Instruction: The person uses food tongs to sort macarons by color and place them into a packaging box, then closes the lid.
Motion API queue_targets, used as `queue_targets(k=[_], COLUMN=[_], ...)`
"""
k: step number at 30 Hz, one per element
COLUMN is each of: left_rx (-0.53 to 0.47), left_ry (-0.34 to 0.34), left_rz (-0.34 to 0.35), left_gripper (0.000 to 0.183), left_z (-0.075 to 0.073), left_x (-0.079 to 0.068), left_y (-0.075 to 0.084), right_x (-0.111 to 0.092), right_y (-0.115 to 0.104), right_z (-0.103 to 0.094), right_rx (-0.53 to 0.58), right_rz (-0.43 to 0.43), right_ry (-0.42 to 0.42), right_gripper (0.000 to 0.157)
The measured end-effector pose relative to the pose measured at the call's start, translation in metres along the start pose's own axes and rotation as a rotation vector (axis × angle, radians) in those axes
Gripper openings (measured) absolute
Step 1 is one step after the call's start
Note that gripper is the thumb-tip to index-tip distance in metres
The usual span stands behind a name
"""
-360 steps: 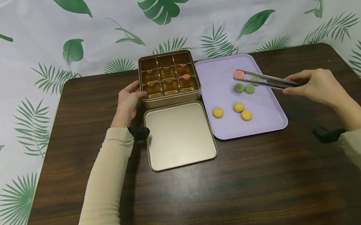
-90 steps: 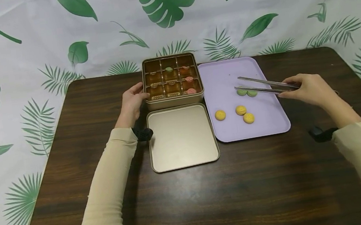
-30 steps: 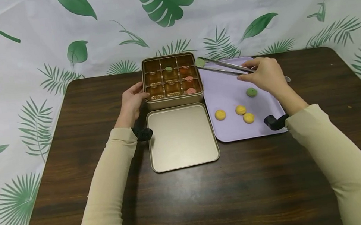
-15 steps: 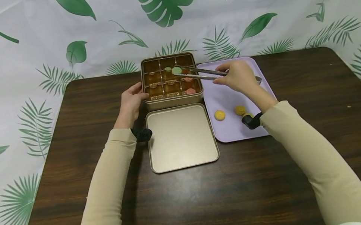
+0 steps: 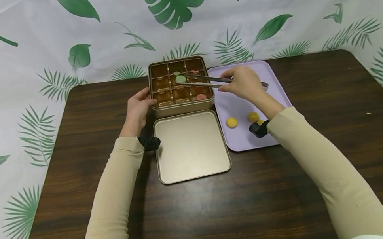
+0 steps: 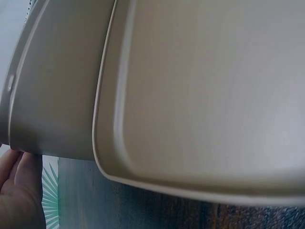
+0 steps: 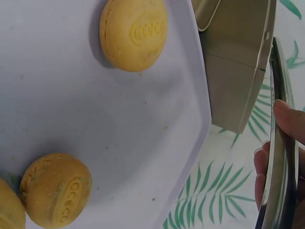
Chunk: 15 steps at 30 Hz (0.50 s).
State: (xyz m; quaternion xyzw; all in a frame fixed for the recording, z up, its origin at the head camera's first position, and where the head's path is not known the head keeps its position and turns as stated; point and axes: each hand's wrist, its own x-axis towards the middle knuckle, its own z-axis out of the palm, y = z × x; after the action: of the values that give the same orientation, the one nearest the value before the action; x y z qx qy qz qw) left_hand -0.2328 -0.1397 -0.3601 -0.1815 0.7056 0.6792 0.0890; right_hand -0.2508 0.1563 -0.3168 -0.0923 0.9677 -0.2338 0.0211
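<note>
My left hand [image 5: 137,109] grips the left front corner of a gold tin [image 5: 184,108], its thumb at the rim. Inside, a brown plastic insert [image 5: 162,84] is divided into compartments. Coral macarons [image 5: 201,96] sit in the right column, and a green macaron [image 5: 176,73] lies near the back of the middle column. My right hand [image 5: 242,83] pinches metal tongs [image 5: 208,84]. Between the tong tips is another green macaron [image 5: 181,79], over the middle compartment. In the right wrist view, fingers and thumb close on the tongs [image 7: 281,162].
A lilac tray [image 5: 251,140] right of the tin bears three yellow macarons [image 5: 232,122], one partly hidden by the right wrist camera [image 5: 259,130]. The gold lid [image 5: 192,147] lies in front of the tin. Behind the dark wooden table [image 5: 204,221] hangs a leaf-print cloth [image 5: 100,23].
A coral and a green macaron have gone into the tin. In the last second my right hand moved left, carrying another green macaron from above the tray to the tin's middle. Left hand stayed.
</note>
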Motion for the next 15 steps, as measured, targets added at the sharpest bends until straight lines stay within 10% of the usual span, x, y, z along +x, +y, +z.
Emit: queue_targets(k=[15], left_rx=[0.005], left_ry=[-0.009], left_rz=[-0.02], left_gripper=[0.06], left_z=[-0.001], left_x=[-0.001], left_y=[0.0023], right_x=[-0.0049], right_y=[0.0051], right_z=[-0.0075], right_rx=[-0.004], right_rz=[0.002], right_ry=[-0.04], right_gripper=[0.05])
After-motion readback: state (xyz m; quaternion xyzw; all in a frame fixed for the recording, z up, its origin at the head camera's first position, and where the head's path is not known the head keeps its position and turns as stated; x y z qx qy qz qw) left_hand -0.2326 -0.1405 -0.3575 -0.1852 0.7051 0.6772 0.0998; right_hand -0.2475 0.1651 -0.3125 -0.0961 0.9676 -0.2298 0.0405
